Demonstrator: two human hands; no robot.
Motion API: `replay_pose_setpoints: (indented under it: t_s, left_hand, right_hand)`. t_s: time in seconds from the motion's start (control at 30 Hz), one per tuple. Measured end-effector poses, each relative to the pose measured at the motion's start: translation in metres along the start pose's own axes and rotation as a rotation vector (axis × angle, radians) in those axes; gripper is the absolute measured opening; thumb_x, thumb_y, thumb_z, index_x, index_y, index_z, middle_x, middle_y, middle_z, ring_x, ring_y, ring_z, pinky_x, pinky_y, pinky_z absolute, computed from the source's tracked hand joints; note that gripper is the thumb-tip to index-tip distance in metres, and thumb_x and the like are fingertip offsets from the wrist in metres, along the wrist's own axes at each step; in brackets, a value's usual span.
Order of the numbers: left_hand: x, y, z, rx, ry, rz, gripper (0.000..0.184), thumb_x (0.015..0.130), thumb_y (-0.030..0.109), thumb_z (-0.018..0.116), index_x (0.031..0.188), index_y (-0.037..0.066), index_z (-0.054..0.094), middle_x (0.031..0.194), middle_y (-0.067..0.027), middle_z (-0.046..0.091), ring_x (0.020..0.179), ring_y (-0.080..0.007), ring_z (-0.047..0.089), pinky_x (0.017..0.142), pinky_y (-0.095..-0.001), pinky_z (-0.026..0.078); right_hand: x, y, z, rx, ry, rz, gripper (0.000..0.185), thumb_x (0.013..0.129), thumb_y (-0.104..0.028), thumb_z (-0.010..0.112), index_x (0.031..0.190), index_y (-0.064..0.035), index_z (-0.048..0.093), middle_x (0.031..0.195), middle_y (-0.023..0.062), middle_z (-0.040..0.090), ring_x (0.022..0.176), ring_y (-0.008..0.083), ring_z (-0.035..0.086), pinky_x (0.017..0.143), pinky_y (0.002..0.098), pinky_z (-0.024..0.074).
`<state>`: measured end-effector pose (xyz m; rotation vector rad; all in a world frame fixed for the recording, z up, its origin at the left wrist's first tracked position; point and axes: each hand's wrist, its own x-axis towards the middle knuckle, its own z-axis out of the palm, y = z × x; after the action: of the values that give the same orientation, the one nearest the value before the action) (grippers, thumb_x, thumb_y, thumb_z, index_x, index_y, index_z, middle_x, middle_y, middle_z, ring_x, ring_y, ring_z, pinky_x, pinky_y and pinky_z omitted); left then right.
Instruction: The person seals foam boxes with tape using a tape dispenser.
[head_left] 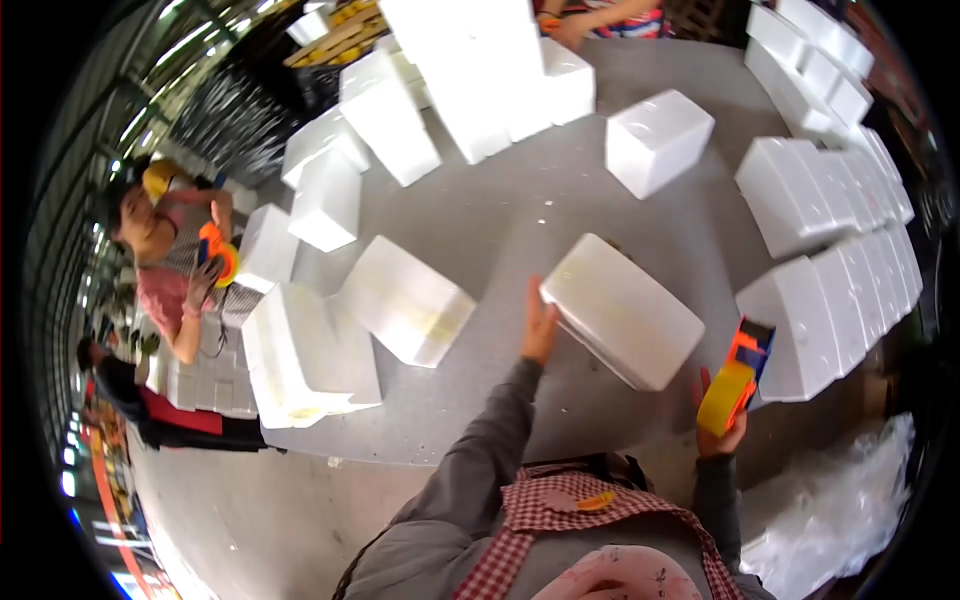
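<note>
A white foam box [625, 312] lies on the grey table [480, 230] in front of me. My left hand [539, 325] is at its left end, fingers stretched out along the edge. To the right of the box, my right hand [722, 425] is wrapped round a tape dispenser [735, 385] with yellow tape and orange and blue parts. Left of my left hand, another white box [407, 300] sits at an angle with a yellowish strip along it.
Rows of white boxes [800, 195] line the table's right side. More boxes [470, 70] are stacked at the far side. A co-worker [175, 240] at the left holds an orange tape dispenser [215, 255]. Clear plastic bags [840, 505] lie at the lower right.
</note>
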<state>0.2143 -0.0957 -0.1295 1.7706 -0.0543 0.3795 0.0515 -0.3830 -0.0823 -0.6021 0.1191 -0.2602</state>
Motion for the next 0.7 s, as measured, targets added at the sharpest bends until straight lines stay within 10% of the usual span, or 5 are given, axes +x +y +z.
replay_pose_setpoints:
  t_s: [0.23,0.33,0.4,0.6,0.7]
  left_hand:
    - [0.06,0.114,-0.083,0.466,0.38,0.147,0.03,0.082,0.027,0.06,0.073,0.0,0.049,0.066,-0.0143,0.045,0.064,-0.0323,0.045,0.058,-0.0404,0.033]
    - [0.1,0.182,-0.179,0.989,0.288,-0.096,0.039,0.086,0.036,0.052,0.093,-0.002,0.056,0.094,-0.0206,0.058,0.087,-0.0345,0.056,0.07,-0.042,0.045]
    - [0.132,0.113,-0.269,1.653,0.551,0.451,0.048,0.085,0.04,0.052,0.113,0.002,0.052,0.104,-0.0159,0.058,0.09,-0.0328,0.056,0.077,-0.0401,0.046]
    - [0.095,0.235,-0.072,-0.003,0.362,0.339,0.03,0.089,0.015,0.046,0.112,-0.004,0.05,0.116,-0.0133,0.05,0.1,-0.0206,0.05,0.09,-0.0313,0.038]
    - [0.073,0.183,0.069,-0.245,-0.317,0.116,0.038,0.09,0.02,0.048,0.123,0.003,0.039,0.111,-0.009,0.05,0.102,-0.0168,0.049,0.086,-0.0307,0.04]
  right_hand:
    - [0.033,0.059,0.117,0.19,-0.231,0.457,0.057,0.084,-0.041,0.046,0.132,-0.011,0.035,0.127,0.0087,0.046,0.113,0.0281,0.046,0.099,0.057,0.0245]
    - [0.034,0.108,0.201,0.437,-0.2,0.785,0.061,0.084,-0.047,0.045,0.132,-0.0104,0.035,0.126,0.0112,0.047,0.115,0.0315,0.045,0.101,0.0588,0.0223]
    - [0.049,0.146,0.228,0.444,-0.323,0.828,0.052,0.087,-0.04,0.048,0.126,-0.007,0.04,0.122,0.009,0.05,0.111,0.0235,0.049,0.096,0.0461,0.0387]
    - [0.011,0.093,0.13,-0.021,-0.376,0.375,0.048,0.089,-0.034,0.05,0.125,-0.0059,0.041,0.12,0.0098,0.05,0.11,0.0224,0.05,0.095,0.0369,0.0404]
    - [-0.031,-0.016,0.069,0.186,-0.111,0.086,0.068,0.081,-0.047,0.055,0.133,-0.0104,0.031,0.127,0.013,0.043,0.118,0.0287,0.042,0.095,0.0477,0.0371]
